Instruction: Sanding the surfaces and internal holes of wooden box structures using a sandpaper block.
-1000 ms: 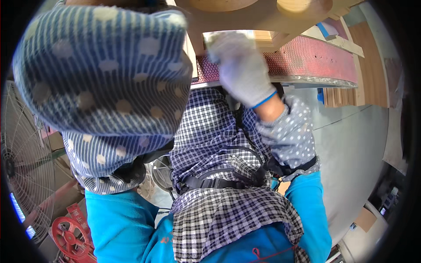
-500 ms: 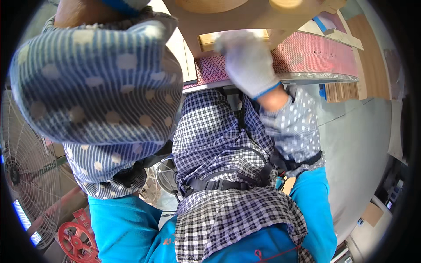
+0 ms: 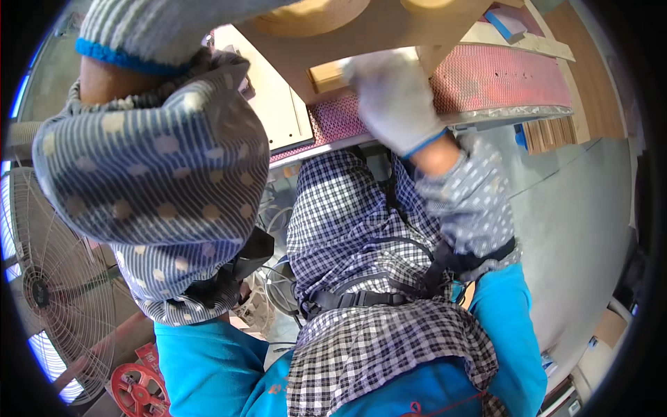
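Observation:
A wooden box (image 3: 410, 33) with round openings and a rectangular slot, like a speaker cabinet, stands on the bench before me. My right hand (image 3: 399, 97), in a white knitted glove with a blue cuff, is at that slot and covers part of it. Its fingers are smeared, and whether they hold anything does not show. At the upper left, my left hand (image 3: 174, 28), gloved alike, reaches toward the box's left side. The picture's top edge cuts its fingers off.
Pink perforated matting (image 3: 500, 80) covers the bench. A pale panel (image 3: 278, 104) lies left of the box. Right stand a blue-and-white block (image 3: 507, 26) and stacked wooden strips (image 3: 549, 135). A large caged fan (image 3: 52, 278) and a red wheel (image 3: 139, 389) are at lower left.
My left forearm has shifted up, bringing more of the gloved left hand into view. The view has turned slightly, uncovering more of the pale panel. My right hand stays at the slot, still blurred.

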`<state>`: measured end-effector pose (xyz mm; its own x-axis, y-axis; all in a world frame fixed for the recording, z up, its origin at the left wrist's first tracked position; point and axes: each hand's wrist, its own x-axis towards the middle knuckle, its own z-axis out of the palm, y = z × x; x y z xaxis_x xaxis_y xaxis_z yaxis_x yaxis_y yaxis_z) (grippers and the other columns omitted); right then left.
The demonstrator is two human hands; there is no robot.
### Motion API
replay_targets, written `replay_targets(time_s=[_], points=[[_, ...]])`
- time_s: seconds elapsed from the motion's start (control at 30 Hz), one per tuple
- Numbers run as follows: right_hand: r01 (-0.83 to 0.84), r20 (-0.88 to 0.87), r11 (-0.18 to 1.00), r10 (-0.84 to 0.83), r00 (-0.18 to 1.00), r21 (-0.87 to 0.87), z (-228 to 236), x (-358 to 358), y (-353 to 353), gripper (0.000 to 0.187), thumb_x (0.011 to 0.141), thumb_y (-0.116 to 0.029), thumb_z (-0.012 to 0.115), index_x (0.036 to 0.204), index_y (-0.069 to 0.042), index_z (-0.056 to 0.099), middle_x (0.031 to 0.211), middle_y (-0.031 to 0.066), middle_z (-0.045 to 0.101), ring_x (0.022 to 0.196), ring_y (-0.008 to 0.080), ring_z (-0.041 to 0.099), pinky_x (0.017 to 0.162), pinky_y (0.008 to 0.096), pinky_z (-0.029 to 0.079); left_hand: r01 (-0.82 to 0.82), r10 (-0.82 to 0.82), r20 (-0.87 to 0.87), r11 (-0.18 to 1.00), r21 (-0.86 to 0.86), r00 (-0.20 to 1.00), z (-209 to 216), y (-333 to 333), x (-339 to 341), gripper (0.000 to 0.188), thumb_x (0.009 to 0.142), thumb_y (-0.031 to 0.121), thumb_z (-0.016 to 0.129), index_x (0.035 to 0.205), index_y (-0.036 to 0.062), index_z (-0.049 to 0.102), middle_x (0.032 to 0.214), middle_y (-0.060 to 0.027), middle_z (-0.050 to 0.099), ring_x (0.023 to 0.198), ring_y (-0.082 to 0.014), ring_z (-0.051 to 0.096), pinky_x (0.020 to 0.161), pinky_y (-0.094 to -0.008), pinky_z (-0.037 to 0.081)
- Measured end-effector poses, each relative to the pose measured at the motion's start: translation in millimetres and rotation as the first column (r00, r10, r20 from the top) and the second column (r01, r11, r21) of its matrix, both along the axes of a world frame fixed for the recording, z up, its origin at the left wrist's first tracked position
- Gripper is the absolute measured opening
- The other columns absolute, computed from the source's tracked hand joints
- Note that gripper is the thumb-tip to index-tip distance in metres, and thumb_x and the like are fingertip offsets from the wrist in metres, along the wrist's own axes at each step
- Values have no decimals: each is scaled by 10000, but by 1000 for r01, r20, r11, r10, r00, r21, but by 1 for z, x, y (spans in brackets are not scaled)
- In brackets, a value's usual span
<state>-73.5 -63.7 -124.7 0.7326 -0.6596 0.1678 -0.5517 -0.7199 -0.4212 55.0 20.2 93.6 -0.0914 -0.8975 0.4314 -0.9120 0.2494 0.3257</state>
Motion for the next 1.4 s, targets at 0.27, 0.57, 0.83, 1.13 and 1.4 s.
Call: replay_targets(time_s=[0.27,0.57,0.83,1.13,1.4], points=[[16,283,927,97,954,-374,-26,-3,15,206,831,-117,603,1017,-53,665,1013,145,645,1010,344,634,1024,499,464,-87,91,-93,995,48,992,10,15,-32,556,873,467,735,1188,11,690,1029,-192,722,919,-297,718,839,-394,562],[23,131,971,8,991,-238,1,-5,35,178,856,-150,578,987,-62,660,978,110,636,1027,303,621,939,465,515,-391,427,319,904,-173,846,-11,1,-61,514,853,435,755,1107,-4,679,944,-188,714,870,-285,708,803,-386,551],[86,150,978,-58,987,-192,-7,-6,19,275,886,-165,586,1108,-23,666,1061,107,643,1166,317,582,1076,468,414,-458,485,216,874,-163,847,-18,0,-65,484,857,413,752,1083,-7,669,908,-188,700,845,-278,690,794,-394,536],[-19,105,979,41,994,-202,-10,-19,9,316,926,-193,566,1207,-59,623,1177,97,627,1136,303,588,1048,447,448,-228,253,218,965,-133,943,-16,1,-41,464,880,376,753,1106,-16,650,952,-180,699,867,-264,687,811,-391,532],[-211,60,829,281,958,-517,-10,3,35,215,882,-166,539,1038,-54,634,1009,106,626,980,284,613,936,422,482,-246,245,117,969,-7,962,-6,1,-13,462,928,385,736,1178,4,656,990,-147,721,903,-230,706,826,-349,542]])
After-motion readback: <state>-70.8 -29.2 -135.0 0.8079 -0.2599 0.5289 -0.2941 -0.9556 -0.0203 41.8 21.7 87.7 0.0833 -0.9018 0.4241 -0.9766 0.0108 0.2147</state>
